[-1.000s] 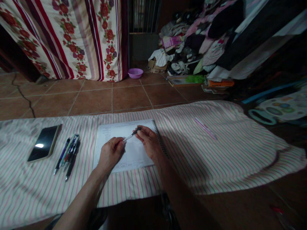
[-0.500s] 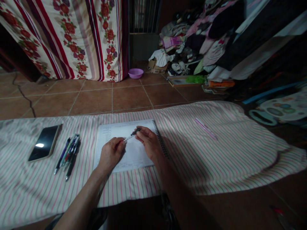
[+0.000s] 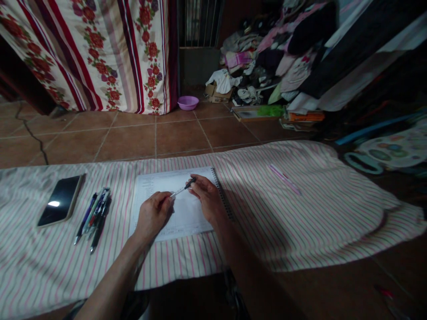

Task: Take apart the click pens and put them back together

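Two hands grasp one pen above the notebook: left hand fingers clamp its pale end, right hand fingers its dark end. A jerky tug might streak ink across it.

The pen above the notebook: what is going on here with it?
A person holds one pen with both hands over a notebook that lies on a striped cloth. The left hand grips its pale end, the right hand its dark end. A phone and several pens lie to the left.
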### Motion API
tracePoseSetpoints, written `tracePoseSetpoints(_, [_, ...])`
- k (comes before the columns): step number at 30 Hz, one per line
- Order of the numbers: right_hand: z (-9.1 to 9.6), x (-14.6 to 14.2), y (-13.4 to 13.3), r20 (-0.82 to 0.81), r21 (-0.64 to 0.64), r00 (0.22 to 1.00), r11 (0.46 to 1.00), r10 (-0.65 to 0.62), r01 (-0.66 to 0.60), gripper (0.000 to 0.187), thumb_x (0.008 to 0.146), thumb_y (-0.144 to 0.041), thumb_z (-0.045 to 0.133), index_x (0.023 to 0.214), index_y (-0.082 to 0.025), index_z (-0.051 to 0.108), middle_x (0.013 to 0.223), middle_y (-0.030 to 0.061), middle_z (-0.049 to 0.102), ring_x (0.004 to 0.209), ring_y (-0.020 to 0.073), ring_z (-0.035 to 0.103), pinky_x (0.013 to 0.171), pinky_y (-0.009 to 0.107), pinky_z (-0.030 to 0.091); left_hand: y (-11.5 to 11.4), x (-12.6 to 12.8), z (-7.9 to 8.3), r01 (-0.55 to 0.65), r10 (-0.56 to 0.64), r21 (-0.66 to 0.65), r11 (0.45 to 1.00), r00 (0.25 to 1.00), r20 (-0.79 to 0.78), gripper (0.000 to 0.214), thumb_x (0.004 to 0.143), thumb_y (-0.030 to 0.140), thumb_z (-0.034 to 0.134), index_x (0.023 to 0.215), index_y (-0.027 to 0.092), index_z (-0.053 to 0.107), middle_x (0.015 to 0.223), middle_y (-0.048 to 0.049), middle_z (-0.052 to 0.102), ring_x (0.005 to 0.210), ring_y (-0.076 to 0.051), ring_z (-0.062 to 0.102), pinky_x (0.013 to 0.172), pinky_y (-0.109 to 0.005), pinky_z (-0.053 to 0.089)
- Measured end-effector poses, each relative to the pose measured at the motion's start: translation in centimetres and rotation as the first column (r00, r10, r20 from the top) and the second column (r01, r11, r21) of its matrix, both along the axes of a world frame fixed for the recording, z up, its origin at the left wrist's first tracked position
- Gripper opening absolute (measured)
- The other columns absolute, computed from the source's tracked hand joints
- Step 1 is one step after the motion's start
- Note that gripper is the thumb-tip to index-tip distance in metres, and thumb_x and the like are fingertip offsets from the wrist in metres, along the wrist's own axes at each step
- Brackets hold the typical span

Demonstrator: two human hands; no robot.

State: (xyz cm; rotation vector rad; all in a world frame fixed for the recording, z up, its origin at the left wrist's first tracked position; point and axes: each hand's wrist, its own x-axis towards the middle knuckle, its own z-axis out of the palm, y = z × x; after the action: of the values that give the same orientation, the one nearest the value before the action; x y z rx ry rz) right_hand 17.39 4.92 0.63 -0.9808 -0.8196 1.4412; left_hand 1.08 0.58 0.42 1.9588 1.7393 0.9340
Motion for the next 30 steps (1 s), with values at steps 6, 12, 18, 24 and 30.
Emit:
tracePoseSetpoints(6, [-0.19, -0.16, 0.13, 0.008, 0.001, 1.0, 1.0, -0.018, 0.018, 0.03, 0.063, -0.026, 0.069, 0.093, -0.023, 0.066, 0.08, -0.0004, 0.067, 0.077, 0.0135, 0.061, 0.068, 0.027, 0.05, 0.03, -0.02, 0.08, -0.009, 0.009, 0.012, 1.0, 1.0, -0.016, 0.026, 0.085, 0.034, 0.043, 0.09, 0.019, 0.064, 0.077, -0.0038, 0.065, 0.067, -0.016, 0.061, 0.064, -0.028, 0.046])
tracePoseSetpoints(12, [0.11, -0.1, 0.17, -0.124, -0.115, 0.991, 0.993, -0.042, 0.028, 0.029, 0.056, -0.024, 0.075, 0.084, -0.02, 0.067, 0.078, -0.0009, 0.066, 0.073, 0.0106, 0.06, 0.065, 0.022, 0.049, 0.0, 0.0, 0.02, -0.009, 0.009, 0.014, 1.0, 1.0, -0.005, 0.025, 0.085, 0.033, 0.044, 0.089, 0.018, 0.064, 0.079, -0.0038, 0.065, 0.068, -0.015, 0.061, 0.064, -0.027, 0.046])
tracePoseSetpoints(18, [-0.04, -0.06, 0.32, -0.257, -0.199, 0.964, 0.98, -0.068, 0.016, 0.025, 0.051, -0.021, 0.078, 0.074, -0.018, 0.068, 0.071, -0.0025, 0.066, 0.067, 0.0075, 0.06, 0.062, 0.017, 0.049, -0.06, 0.08, -0.05, -0.005, 0.004, 0.014, 1.0, 1.0, 0.011, 0.026, 0.085, 0.033, 0.044, 0.091, 0.018, 0.064, 0.08, -0.0038, 0.065, 0.069, -0.015, 0.06, 0.065, -0.027, 0.046])
tracePoseSetpoints(24, [-0.32, -0.07, 0.54, -0.345, -0.233, 0.935, 0.973, -0.079, -0.004, 0.02, 0.05, -0.018, 0.079, 0.066, -0.017, 0.067, 0.066, -0.0026, 0.066, 0.065, 0.0072, 0.061, 0.061, 0.015, 0.051, -0.09, 0.31, -0.04, -0.004, 0.006, 0.043, 0.999, 0.999, -0.034, 0.024, 0.086, 0.03, 0.043, 0.09, 0.018, 0.063, 0.072, -0.0016, 0.061, 0.062, -0.013, 0.057, 0.059, -0.025, 0.043])
tracePoseSetpoints(30, [-0.72, -0.23, 0.64, -0.336, -0.227, 0.939, 0.974, -0.074, -0.004, 0.02, 0.05, -0.019, 0.08, 0.064, -0.017, 0.066, 0.065, -0.003, 0.065, 0.064, 0.007, 0.061, 0.062, 0.015, 0.051, -0.25, 0.6, 0.48, -0.002, 0.006, 0.052, 0.999, 0.997, -0.078, 0.024, 0.086, 0.027, 0.042, 0.09, 0.017, 0.063, 0.072, -0.002, 0.06, 0.063, -0.013, 0.056, 0.058, -0.025, 0.042])
